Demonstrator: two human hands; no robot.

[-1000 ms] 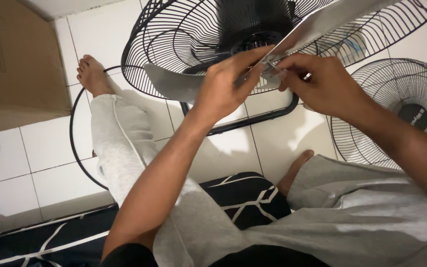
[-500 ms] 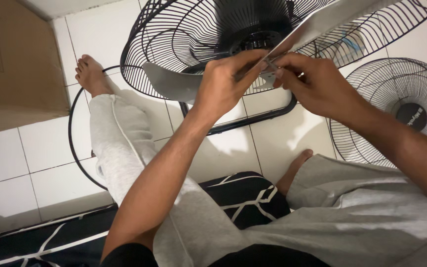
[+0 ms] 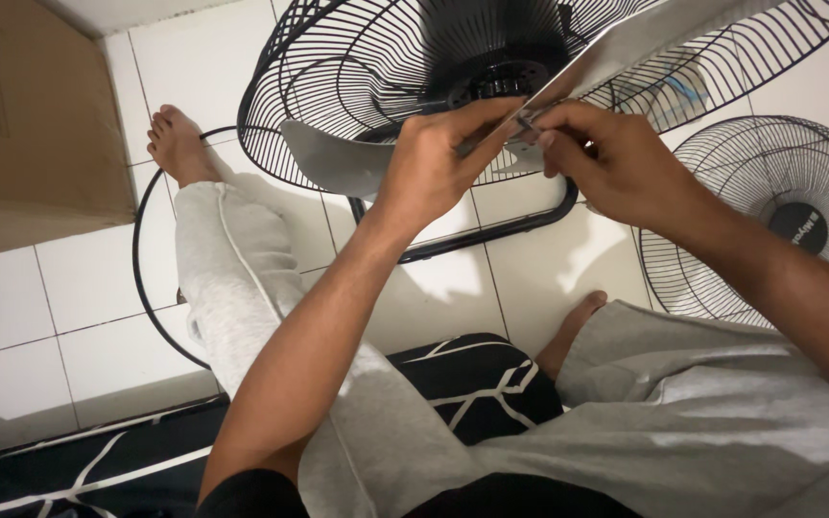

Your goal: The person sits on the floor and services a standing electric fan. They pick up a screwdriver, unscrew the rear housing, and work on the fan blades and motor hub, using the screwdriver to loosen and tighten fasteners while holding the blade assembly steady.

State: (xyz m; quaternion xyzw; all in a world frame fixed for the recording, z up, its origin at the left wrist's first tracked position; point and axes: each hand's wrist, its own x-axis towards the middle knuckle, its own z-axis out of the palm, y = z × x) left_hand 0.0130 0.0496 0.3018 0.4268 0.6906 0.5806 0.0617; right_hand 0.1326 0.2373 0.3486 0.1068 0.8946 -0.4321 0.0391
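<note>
Hands, left hand [image 3: 434, 158] and right hand [image 3: 616, 163], pinch fan blade [image 3: 626, 48] between them

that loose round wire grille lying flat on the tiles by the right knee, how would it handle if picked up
The wire grille is probably light for its size, being mostly open thin wire. It likely holds its shape, perhaps flexing slightly. Stood on edge, its round rim could roll.

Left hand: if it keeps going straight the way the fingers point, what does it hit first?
The left hand points up and right, fingers already on the grey fan blade. Straight on, it would probably meet the right hand first, fingertips nearly touching; the black wire fan guard lies behind. Depth is unclear.
</note>
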